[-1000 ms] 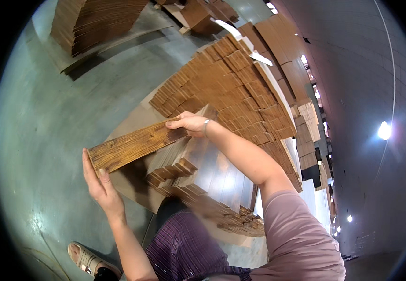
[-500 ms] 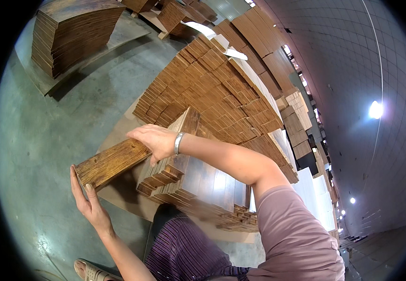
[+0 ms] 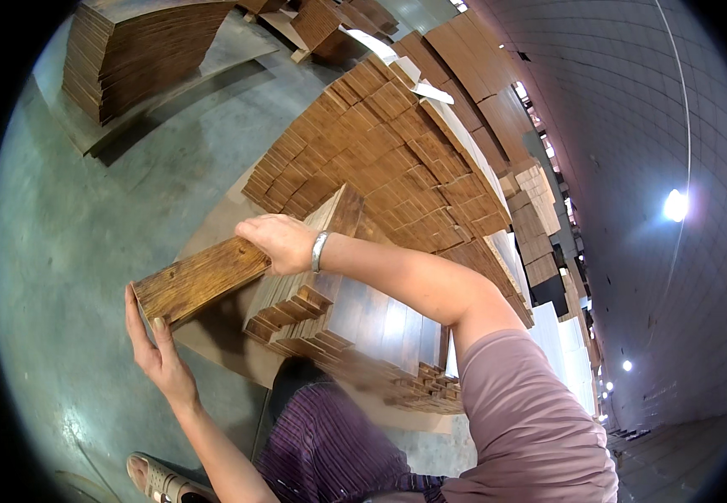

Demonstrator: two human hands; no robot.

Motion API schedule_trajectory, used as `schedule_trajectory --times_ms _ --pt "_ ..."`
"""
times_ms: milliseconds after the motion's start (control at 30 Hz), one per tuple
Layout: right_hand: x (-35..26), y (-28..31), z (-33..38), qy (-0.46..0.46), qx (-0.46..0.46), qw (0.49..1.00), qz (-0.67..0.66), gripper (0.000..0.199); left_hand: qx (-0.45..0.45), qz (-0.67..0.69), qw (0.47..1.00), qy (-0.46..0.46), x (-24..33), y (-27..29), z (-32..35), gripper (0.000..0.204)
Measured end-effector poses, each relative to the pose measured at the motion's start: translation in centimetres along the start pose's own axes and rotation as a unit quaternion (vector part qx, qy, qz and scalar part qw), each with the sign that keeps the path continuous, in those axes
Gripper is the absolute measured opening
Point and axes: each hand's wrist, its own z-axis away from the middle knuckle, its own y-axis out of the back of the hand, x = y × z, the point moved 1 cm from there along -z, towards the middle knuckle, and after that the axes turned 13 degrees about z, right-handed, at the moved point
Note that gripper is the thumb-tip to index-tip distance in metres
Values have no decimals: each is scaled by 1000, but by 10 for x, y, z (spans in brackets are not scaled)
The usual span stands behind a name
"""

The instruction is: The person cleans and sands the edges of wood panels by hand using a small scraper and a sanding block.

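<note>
A brown stained wooden plank (image 3: pixel 201 278) with dark grain spans the gap between my two hands, slanting across in front of me. My left hand (image 3: pixel 160 362) presses against its left end, fingers straight along the end and thumb at the near edge. Over the plank's right end lies my right hand (image 3: pixel 284 243), fingers curled together on it; a silver bracelet circles that wrist. The plank's far tip is hidden under the right hand. Just right of it, beneath my right forearm, is a lower stack of planks (image 3: pixel 372 323) with uneven ends.
A tall stack of brown planks (image 3: pixel 380 159) rises behind the lower one. Another stack (image 3: pixel 141 63) sits on a flat board at the far left. Brown sheet material (image 3: pixel 212 220) lies under the near stacks on the grey floor (image 3: pixel 70 251). More stacked boards (image 3: pixel 472 63) line the back.
My right hand's fingers have drawn in closer around the plank's right end. The left hand stays at the other end. The whole view has shifted slightly.
</note>
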Motion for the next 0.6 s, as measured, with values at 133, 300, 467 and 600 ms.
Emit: schedule_trajectory --times_ms 133,300,467,600 --pt "2 -7 -7 17 21 1000 -11 48 -1 -30 999 -11 -4 4 -3 49" --pt "-7 10 -25 -20 -37 998 53 49 101 15 994 -39 4 42 -10 49" --pt "-5 14 -1 -42 -39 998 -7 69 309 -20 950 36 -84 110 8 20" --pt "-17 22 -13 -3 -2 993 -117 63 282 -283 896 195 -113 136 63 17"
